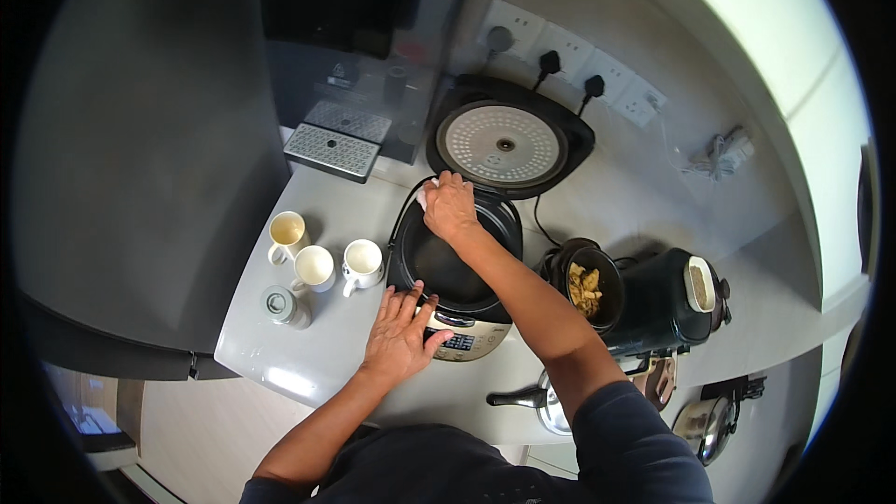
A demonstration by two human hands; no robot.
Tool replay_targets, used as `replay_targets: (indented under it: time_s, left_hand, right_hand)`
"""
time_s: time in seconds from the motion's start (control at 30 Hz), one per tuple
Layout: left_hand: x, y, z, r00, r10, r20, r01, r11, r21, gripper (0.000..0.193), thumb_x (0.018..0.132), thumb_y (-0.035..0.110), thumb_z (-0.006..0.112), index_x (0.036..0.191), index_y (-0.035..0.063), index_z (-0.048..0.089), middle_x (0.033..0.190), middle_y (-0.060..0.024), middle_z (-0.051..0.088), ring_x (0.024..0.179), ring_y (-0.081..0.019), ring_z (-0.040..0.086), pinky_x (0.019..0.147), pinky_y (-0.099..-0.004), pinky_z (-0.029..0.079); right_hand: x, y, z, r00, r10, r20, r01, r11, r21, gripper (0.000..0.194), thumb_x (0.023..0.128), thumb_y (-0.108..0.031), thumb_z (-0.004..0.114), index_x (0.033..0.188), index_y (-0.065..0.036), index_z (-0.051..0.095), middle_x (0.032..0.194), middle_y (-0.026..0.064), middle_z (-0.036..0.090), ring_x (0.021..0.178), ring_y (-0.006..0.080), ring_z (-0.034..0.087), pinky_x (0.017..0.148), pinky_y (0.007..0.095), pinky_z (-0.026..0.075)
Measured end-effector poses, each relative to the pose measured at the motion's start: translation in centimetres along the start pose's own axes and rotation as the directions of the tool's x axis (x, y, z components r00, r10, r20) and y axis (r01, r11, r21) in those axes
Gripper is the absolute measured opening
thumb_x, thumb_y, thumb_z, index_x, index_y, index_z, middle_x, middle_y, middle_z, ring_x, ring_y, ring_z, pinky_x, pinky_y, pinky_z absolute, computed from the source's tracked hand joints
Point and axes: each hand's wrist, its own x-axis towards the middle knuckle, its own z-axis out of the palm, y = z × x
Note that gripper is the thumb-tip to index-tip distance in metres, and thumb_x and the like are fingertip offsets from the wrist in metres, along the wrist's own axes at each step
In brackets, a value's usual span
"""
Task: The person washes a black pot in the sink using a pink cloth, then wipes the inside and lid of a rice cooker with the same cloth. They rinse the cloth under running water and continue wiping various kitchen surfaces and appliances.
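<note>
An electric rice cooker (467,351) stands on the counter before me, its lid (502,143) raised against the wall side. My right hand (449,206) presses a white cloth or tissue (424,192) onto the far left part of the cooker's rim; the fingers hide most of the cloth. Across the cooker's dark opening (448,262) passes my right forearm. With fingers spread, my left hand (400,332) rests on the cooker's near left edge, its thumb beside the control panel, and holds nothing.
Left of the cooker stand three mugs (363,257) and a lidded glass jar (280,305). To the right are a dark pot (610,294) with yellowish food pieces and a dark appliance (654,297) bearing a small white dish (698,284). A black-handled lid or pan (518,399) lies nearer.
</note>
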Motion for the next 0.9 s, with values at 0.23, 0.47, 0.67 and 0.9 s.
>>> replay_targets:
  time_s: [0.23, 0.47, 0.67, 0.9]
  left_hand:
    - [0.2, 0.0, 0.0, 1.000, 0.004, 0.026, -0.005, 1.000, 0.025, 0.066, 0.092, 0.053, 0.063, 0.132, 0.0014, 0.060, 0.142, -0.0230, 0.050, 0.128, -0.0383, 0.048, 0.117, -0.0529, 0.029]
    - [0.1, -0.3, -0.3, 0.999, 0.003, 0.033, -0.005, 0.999, 0.047, 0.068, 0.094, 0.057, 0.056, 0.134, 0.0019, 0.060, 0.143, -0.0233, 0.049, 0.126, -0.0377, 0.049, 0.118, -0.0523, 0.028]
    - [0.3, 0.0, -0.2, 0.999, 0.002, 0.041, -0.003, 1.000, 0.006, 0.065, 0.091, 0.052, 0.065, 0.132, 0.0026, 0.061, 0.142, -0.0222, 0.051, 0.129, -0.0394, 0.048, 0.117, -0.0519, 0.030]
    - [0.0, -0.2, 0.1, 1.000, 0.012, 0.011, -0.012, 1.000, 0.000, 0.065, 0.091, 0.053, 0.065, 0.133, 0.0033, 0.061, 0.143, -0.0229, 0.050, 0.127, -0.0396, 0.049, 0.117, -0.0521, 0.029]
  right_hand:
    - [-1.8, 3.8, 0.0, 0.985, 0.175, -0.002, -0.174, 0.984, 0.039, 0.032, 0.093, -0.030, 0.056, 0.109, -0.007, 0.070, 0.105, 0.0197, 0.066, 0.099, 0.0388, 0.066, 0.085, 0.0508, 0.054]
    - [-3.3, 5.7, -3.4, 0.882, 0.388, 0.268, -0.460, 0.832, 0.309, 0.041, 0.092, -0.039, 0.058, 0.122, -0.015, 0.071, 0.107, 0.0223, 0.072, 0.102, 0.0395, 0.069, 0.092, 0.0489, 0.054]
    - [-4.0, 8.6, -1.5, 0.842, 0.464, 0.275, -0.536, 0.665, 0.521, 0.039, 0.090, -0.039, 0.060, 0.109, -0.010, 0.076, 0.100, 0.0222, 0.073, 0.100, 0.0392, 0.070, 0.091, 0.0433, 0.053]
    - [-9.1, 12.0, -2.3, 0.854, 0.465, 0.233, -0.520, 0.757, 0.396, 0.037, 0.089, -0.037, 0.059, 0.109, -0.011, 0.075, 0.100, 0.0220, 0.073, 0.095, 0.0405, 0.070, 0.088, 0.0453, 0.055]
